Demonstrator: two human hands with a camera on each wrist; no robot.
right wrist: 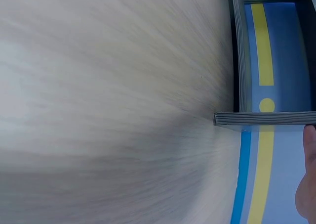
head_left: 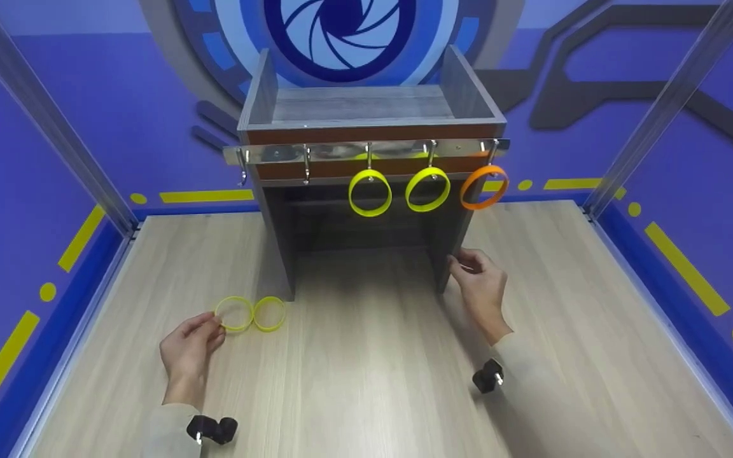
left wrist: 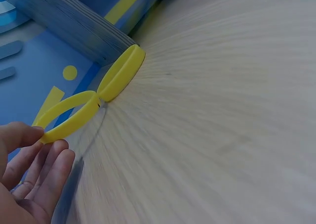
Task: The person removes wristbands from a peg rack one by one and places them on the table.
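Note:
My left hand pinches a thin yellow ring by its near edge, between thumb and fingertips. The ring's far edge meets a second yellow ring, which lies farther right, close to the foot of the grey wooden stand. My right hand touches the outer face of the stand's right side panel with its fingertips. Two yellow rings and an orange ring hang from hooks on the metal rail across the stand's front.
The two leftmost hooks on the rail carry no ring. An open tray-like top crowns the stand, which is set on a light wooden tabletop. Blue printed walls with metal posts enclose the table.

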